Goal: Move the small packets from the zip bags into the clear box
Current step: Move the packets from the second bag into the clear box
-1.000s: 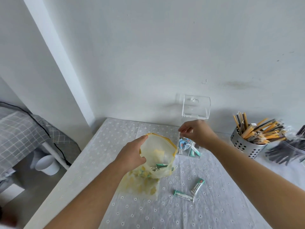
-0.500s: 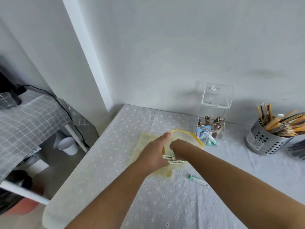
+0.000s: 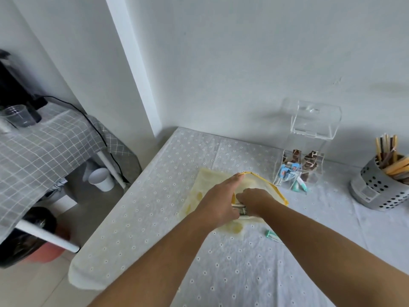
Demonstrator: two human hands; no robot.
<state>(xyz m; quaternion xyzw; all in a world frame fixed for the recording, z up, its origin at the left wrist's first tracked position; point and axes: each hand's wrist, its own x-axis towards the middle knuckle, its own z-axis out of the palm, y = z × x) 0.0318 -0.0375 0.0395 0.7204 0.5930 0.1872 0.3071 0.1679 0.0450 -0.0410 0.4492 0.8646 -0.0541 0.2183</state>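
While left hand (image 3: 218,201) holds zip bag (image 3: 261,185), right hand (image 3: 254,199) reaches inside

A white eyelet tablecloth (image 3: 155,218) covered the table, which stood against a pale wall (image 3: 221,63). At the far right stood a perforated metal holder (image 3: 374,191) filled with sticks (image 3: 391,151). To the left, a second surface wore a grey checked cloth (image 3: 44,147), with a clear plastic cup (image 3: 18,116) on it and a black cable (image 3: 97,134) running down its edge. Below it, on the floor, sat a white cup (image 3: 101,179).
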